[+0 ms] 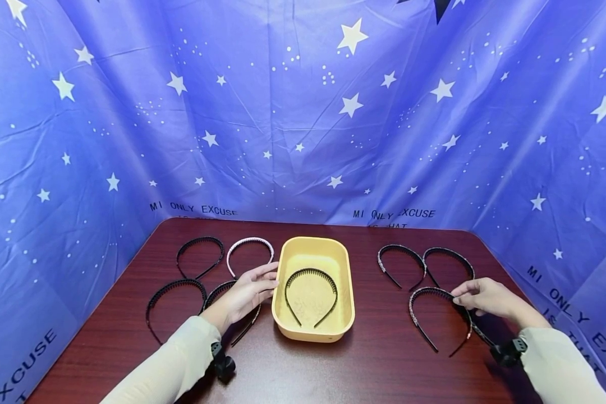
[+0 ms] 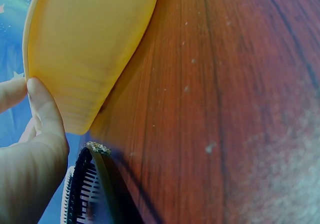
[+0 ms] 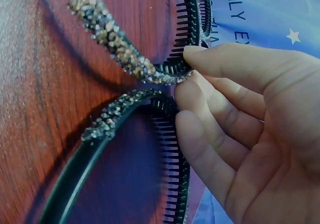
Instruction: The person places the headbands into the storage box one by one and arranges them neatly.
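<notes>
We see the right hand [image 1: 490,298] pinching a glitter-coated headband [image 3: 116,46] between thumb and fingertips, close to the top of its arc, so the band lies to the left of that hand with its two ends toward us. Whether it is lifted off the dark red table [image 1: 379,365] at all, we cannot tell. A darker glittered headband [image 3: 112,116] sits just beside the pinched one, close to the lower fingertips (we cannot make out whether they touch it), and mostly covered by the hand from above. Beyond the right hand we find two more bands, a back-left toothed band [image 1: 404,247] and a back-right toothed band [image 1: 449,252]. Well apart from these, the left hand [image 1: 243,296] grips the left rim of a yellow tray [image 1: 313,240], thumb outside the wall and fingers over the edge. Inside that tray lies a plain black headband [image 1: 311,270], to the right of the left hand, its ends facing us. On our left we count four more: a pink headband [image 1: 249,240] and a black toothed band [image 1: 199,239] farther back, a larger black band [image 1: 177,283] nearer, and one partly hidden headband [image 1: 246,332] beneath the left hand.
</notes>
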`<state>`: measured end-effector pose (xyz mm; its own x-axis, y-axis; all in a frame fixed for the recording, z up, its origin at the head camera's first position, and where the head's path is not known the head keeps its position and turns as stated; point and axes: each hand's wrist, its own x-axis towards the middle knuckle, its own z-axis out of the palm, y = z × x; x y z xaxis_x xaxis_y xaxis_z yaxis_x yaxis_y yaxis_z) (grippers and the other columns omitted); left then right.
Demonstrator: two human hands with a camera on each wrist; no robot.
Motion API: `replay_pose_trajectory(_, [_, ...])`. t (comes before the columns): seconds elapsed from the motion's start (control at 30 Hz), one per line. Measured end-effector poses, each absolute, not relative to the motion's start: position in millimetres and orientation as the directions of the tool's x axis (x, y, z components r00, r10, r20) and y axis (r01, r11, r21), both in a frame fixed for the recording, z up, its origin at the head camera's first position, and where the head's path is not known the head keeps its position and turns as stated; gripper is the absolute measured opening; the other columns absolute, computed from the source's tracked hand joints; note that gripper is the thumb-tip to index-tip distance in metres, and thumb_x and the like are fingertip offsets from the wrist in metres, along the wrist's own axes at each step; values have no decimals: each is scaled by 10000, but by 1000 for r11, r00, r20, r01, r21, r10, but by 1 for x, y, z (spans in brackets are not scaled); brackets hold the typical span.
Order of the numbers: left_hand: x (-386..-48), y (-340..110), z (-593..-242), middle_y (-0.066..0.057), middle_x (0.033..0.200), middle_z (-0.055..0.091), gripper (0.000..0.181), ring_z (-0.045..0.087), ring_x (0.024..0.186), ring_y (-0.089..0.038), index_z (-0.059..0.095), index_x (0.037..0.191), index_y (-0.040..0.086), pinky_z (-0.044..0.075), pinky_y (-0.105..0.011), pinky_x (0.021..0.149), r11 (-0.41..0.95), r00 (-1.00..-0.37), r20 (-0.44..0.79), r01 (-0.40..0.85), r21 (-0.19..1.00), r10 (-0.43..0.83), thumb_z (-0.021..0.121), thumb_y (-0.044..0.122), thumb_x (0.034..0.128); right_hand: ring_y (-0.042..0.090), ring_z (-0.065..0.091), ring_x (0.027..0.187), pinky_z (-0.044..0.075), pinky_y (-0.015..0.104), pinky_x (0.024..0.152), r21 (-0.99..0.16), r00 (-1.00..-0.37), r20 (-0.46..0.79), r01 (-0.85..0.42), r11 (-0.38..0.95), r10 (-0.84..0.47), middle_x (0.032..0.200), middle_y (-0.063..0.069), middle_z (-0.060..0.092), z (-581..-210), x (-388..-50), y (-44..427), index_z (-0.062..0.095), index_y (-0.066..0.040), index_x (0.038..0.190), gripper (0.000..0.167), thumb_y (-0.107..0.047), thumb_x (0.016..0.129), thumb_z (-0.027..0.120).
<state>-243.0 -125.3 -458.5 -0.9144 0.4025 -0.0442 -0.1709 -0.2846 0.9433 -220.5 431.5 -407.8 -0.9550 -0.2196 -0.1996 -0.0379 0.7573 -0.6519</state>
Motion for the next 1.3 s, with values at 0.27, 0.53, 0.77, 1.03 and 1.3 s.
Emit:
replay_pose_trajectory(0.27, [-242, -125, -457, -218, 1290, 530, 617, 621, 1034, -162, 286, 1522, -76, 545, -252, 883, -283, -916, -50, -174, 943, 399, 550, -57, 964, 100, 609, 764, 546, 328, 599, -641, -956, -175, -73, 764, -238, 930, 81, 706, -407, -222, 433, 690, 57, 1118, 229, -91, 954, 629])
replay_pose_trajectory(0.53, [-242, -125, -457, -239, 1309, 513, 621, 617, 1046, -171, 274, 1525, -78, 544, -255, 886, -284, -912, -43, -171, 943, 409, 546, -55, 967, 96, 614, 759, 550, 334, 599, -656, -948, -170, -93, 749, -268, 945, 120, 702, -405, -222, 432, 683, 71, 1108, 214, -73, 963, 623])
replay_pose_trajectory(0.77, [-242, -125, -458, -291, 1371, 468, 605, 618, 1051, -176, 305, 1524, -52, 547, -256, 876, -283, -915, -60, -185, 941, 399, 545, -56, 968, 91, 589, 733, 545, 320, 591, -671, -945, -169, -97, 735, -279, 896, 109, 674, -403, -222, 431, 676, 82, 1111, 215, -65, 965, 618])
replay_pose_trajectory(1.03, [-243, -125, -459, -265, 1342, 496, 605, 622, 1035, -172, 316, 1521, -44, 553, -254, 859, -289, -919, -65, -189, 938, 389, 552, -57, 964, 134, 606, 741, 555, 319, 595, -653, -953, -163, -91, 752, -257, 865, 93, 670, -399, -223, 425, 696, 49, 1099, 222, -107, 944, 665])
replay_pose_trajectory(1.3, [-244, -124, -459, -270, 1355, 486, 608, 616, 1041, -168, 317, 1524, -37, 548, -239, 858, -286, -918, -70, -193, 938, 390, 553, -59, 964, 148, 601, 740, 565, 328, 600, -653, -950, -154, -110, 749, -273, 860, 95, 658, -394, -224, 420, 698, 38, 1098, 222, -122, 946, 673])
